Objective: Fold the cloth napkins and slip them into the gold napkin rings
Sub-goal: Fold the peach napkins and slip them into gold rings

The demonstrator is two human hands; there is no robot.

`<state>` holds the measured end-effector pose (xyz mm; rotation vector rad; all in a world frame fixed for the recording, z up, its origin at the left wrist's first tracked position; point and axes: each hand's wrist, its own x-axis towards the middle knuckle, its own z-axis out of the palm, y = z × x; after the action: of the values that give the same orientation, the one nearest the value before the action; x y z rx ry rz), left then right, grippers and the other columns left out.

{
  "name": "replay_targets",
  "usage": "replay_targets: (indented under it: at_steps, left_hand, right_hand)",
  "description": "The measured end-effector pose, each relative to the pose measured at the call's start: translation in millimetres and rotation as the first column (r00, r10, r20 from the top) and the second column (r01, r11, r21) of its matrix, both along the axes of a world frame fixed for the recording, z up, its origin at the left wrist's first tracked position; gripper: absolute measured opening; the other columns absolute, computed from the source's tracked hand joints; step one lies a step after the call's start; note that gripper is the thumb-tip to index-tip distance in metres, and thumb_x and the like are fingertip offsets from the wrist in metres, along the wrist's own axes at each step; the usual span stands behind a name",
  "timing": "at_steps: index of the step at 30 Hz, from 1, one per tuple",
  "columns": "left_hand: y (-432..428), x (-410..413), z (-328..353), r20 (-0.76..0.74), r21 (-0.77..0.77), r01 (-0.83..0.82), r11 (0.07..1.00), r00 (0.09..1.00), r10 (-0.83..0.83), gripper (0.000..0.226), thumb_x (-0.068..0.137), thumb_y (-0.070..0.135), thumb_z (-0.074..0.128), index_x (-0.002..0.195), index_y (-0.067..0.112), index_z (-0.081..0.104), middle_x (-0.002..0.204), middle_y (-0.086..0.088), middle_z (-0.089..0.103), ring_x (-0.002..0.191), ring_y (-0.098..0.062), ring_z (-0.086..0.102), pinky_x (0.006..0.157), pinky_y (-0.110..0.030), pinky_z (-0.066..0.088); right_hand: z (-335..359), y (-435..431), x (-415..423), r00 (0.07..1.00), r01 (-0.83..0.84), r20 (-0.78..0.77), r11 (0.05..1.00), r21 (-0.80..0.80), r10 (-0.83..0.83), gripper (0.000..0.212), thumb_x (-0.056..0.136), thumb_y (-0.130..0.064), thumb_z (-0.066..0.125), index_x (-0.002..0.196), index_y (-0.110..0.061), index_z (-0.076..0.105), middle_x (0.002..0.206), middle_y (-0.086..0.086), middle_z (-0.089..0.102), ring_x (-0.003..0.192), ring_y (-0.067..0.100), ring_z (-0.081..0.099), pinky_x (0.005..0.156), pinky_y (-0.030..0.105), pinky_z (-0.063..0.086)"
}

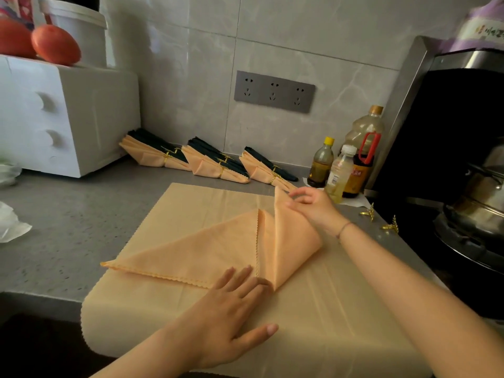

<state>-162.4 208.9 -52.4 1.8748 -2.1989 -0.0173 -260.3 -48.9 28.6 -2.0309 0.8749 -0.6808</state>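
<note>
3 peach-and-dark napkin bundles, gold-banded, lie done along the grey stone countertop's back edge. Near the front edge, on a spread peach cloth, the left hand presses flat on a half-folded peach scalloped napkin. The right hand pinches its raised corner. 2 loose gold napkin rings wait at the right edge, probably for this napkin and 1 more.

Bracelet: thin dark cord, plain, worn just behind the right hand.
Forearms: both bare, as far as they show.
Left hand: bare, short natural nails.
</note>
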Motion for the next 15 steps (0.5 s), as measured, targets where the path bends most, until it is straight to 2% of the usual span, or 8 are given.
replay_targets:
  at_steps: [2,4,8,10,12,13,15]
  left_hand:
    - [-2.0,2.2,-4.0,-0.016,-0.038,-0.006,0.999,1.000,0.005,0.073,0.089,0.073,0.008,0.142,0.027,0.027,0.149,0.014,0.027,0.147,-0.011,0.001,0.120,-0.036,-0.002]
    - [-2.3,2.8,-3.0,-0.044,-0.051,-0.014,0.999,0.999,0.012,0.066,0.091,0.071,0.014,0.140,0.029,0.027,0.149,0.016,0.024,0.147,-0.009,0.002,0.119,-0.039,-0.001]
    - [-3.4,0.9,6.4,-0.048,0.022,-0.018,1.000,0.999,0.019,0.084,0.083,0.075,0.004,0.145,0.022,0.022,0.156,0.022,-0.014,0.145,-0.004,-0.014,0.116,-0.030,-0.014]
    - [-3.9,2.1,5.7,-0.044,0.043,-0.031,0.999,0.998,0.032,0.086,0.082,0.075,0.003,0.148,0.023,0.016,0.154,0.024,-0.020,0.145,-0.006,-0.016,0.116,-0.030,-0.015]
    - [-3.7,4.4,5.3,-0.011,-0.034,-0.044,0.998,0.999,0.044,0.078,0.089,0.072,0.008,0.149,0.024,0.017,0.158,0.020,-0.001,0.148,-0.014,-0.001,0.116,-0.035,-0.008]
    - [-3.7,5.3,2.7,0.010,-0.074,-0.042,0.996,0.999,0.042,0.073,0.093,0.069,0.012,0.148,0.023,0.023,0.158,0.018,0.013,0.147,-0.018,0.011,0.114,-0.034,0.000]
    - [-4.4,6.3,-1.9,0.048,-0.083,-0.051,0.995,0.997,0.055,0.067,0.096,0.065,0.019,0.146,0.022,0.032,0.154,0.017,0.028,0.144,-0.021,0.022,0.110,-0.032,0.008]
  right_hand:
    - [-16.5,0.1,19.2,1.000,-0.001,-0.018,1.000,0.027,0.002,0.024,0.083,-0.015,0.070,0.106,-0.012,0.063,0.092,0.009,0.071,0.084,0.008,0.062,0.068,0.013,0.044]
    - [-30.4,1.3,29.4,1.000,-0.002,-0.023,1.000,0.026,0.003,0.021,0.083,-0.013,0.069,0.103,-0.011,0.062,0.084,0.008,0.070,0.077,0.007,0.061,0.068,0.015,0.044]
    - [-50.7,-1.9,37.8,0.999,0.051,0.016,0.999,-0.006,-0.051,0.016,0.083,-0.009,0.068,0.097,-0.012,0.059,0.073,0.001,0.064,0.070,0.008,0.058,0.067,0.016,0.044]
    - [-55.9,-1.9,39.6,0.996,0.084,0.043,0.996,-0.027,-0.082,0.015,0.083,-0.008,0.067,0.092,-0.016,0.058,0.072,0.000,0.064,0.070,0.009,0.057,0.068,0.019,0.044]
    - [-57.4,-1.3,41.1,0.994,0.100,0.048,0.993,-0.055,-0.097,0.016,0.083,-0.009,0.066,0.090,-0.019,0.056,0.074,0.000,0.064,0.072,0.011,0.057,0.067,0.018,0.043]
    - [-58.5,-1.5,41.2,0.994,0.103,0.048,0.992,-0.068,-0.100,0.016,0.083,-0.009,0.065,0.090,-0.020,0.056,0.075,0.000,0.063,0.073,0.011,0.057,0.067,0.018,0.042]
    - [-60.2,-1.9,40.6,0.993,0.116,0.040,0.989,-0.093,-0.113,0.015,0.084,-0.009,0.064,0.089,-0.021,0.056,0.076,0.000,0.063,0.074,0.012,0.057,0.066,0.018,0.042]
